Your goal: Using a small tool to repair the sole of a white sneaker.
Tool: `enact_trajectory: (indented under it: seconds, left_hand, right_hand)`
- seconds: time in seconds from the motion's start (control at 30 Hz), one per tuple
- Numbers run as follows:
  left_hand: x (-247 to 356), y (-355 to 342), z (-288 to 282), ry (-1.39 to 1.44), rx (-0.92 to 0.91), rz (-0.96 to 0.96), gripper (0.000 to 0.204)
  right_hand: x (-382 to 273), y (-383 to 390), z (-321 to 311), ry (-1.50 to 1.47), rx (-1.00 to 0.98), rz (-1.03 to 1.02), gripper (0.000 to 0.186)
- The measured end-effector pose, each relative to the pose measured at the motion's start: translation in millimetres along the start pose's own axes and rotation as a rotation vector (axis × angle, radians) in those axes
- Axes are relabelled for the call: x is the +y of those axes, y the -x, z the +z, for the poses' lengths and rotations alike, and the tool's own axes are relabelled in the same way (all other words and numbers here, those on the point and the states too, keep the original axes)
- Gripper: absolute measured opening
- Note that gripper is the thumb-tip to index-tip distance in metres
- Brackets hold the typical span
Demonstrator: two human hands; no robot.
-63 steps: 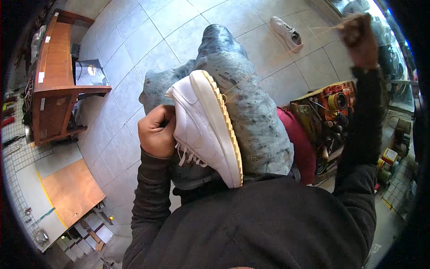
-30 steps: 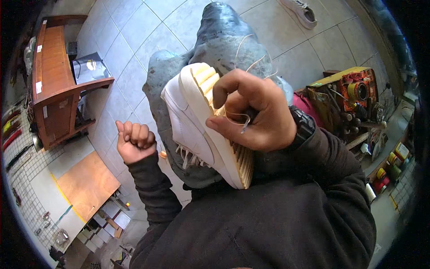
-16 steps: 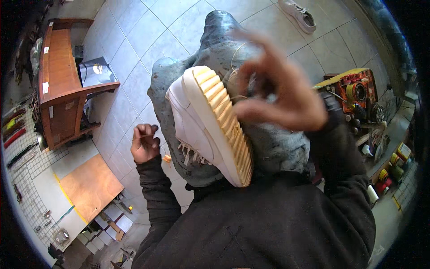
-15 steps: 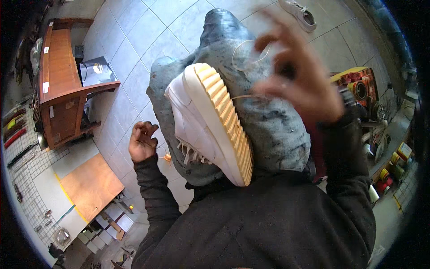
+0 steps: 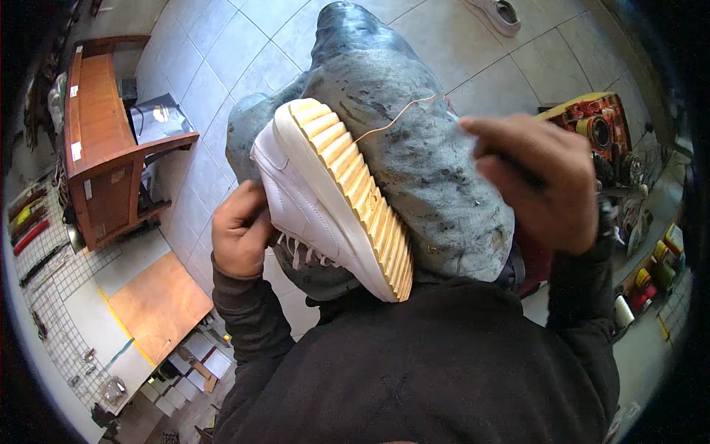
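Across my lap lies a white lace-up sneaker (image 5: 307, 207) on its side, its ridged yellowish sole (image 5: 359, 200) turned toward the right. From the sole's edge a thin tan thread (image 5: 396, 122) runs over the grey, stained cloth on my legs. My left hand (image 5: 240, 229) is closed against the shoe's left side, near the laces; its fingertips are hidden, so what they grip does not show. To the right of the thread, above my knee, my right hand (image 5: 540, 174) is raised and smeared by motion. Whether its fingers hold anything is unclear.
A wooden cabinet (image 5: 103, 148) stands on the tiled floor at left, above a table with an orange-brown board (image 5: 159, 296). Another light shoe (image 5: 499, 15) lies at the top. On the right are a red and yellow crate (image 5: 592, 133) and several small containers (image 5: 651, 281).
My left hand has come up to the shoe and closed there. The right hand has moved down and right, away from the thread. The shoe has shifted slightly left.
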State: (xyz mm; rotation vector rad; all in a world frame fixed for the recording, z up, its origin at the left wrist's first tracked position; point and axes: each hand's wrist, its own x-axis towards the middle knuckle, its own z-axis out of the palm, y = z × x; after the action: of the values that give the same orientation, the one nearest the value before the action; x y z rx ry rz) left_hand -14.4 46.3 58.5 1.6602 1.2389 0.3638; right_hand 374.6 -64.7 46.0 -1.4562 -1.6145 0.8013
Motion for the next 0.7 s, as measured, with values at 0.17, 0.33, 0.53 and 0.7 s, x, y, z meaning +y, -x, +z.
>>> enact_trajectory:
  seconds: [0.17,0.33,0.53,0.7]
  left_hand:
    - [-24,10,-11,0.61,0.099,0.163,0.023]
    - [-47,14,-12,1.262,-0.034,0.317,0.034]
    - [-37,0,-6,0.653,0.183,0.161,0.037]
    - [-7,-9,4,0.556,-0.078,-0.117,0.062]
  right_hand:
    - [-13,-9,67,-0.3,0.078,-0.097,0.031]
    - [-9,-5,84,-0.321,0.078,-0.075,0.027]
    - [-10,-11,83,-0.307,0.043,-0.101,0.028]
    - [-13,-23,76,-0.287,-0.009,-0.127,0.024]
